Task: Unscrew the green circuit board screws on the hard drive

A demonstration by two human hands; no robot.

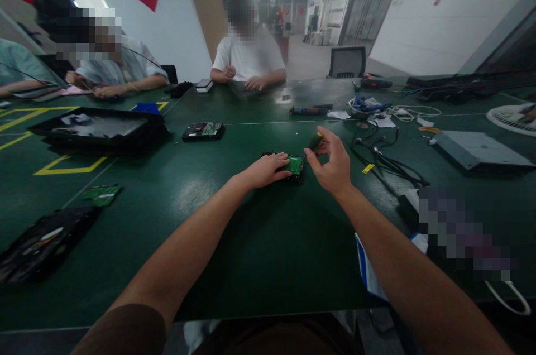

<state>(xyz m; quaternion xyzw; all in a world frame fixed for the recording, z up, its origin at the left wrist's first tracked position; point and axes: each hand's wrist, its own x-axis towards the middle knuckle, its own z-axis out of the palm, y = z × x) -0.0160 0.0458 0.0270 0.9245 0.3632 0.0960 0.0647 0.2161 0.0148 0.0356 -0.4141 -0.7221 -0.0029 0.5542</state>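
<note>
A small hard drive with a green circuit board (295, 166) lies on the dark green table (259, 243) in front of me. My left hand (268, 169) rests flat on its left part, fingers stretched over it. My right hand (330, 162) hovers just right of the drive, fingers curled round the black and yellow handle of a screwdriver (315, 140) whose tip points down toward the board.
Another drive (203, 131) lies farther left, beside a black tray (98, 130). Loose cables (377, 157), a grey flat box (477, 149) and a fan (513, 118) sit to the right. A green board (100, 195) and black part (42, 243) lie near left. Two people sit across the table.
</note>
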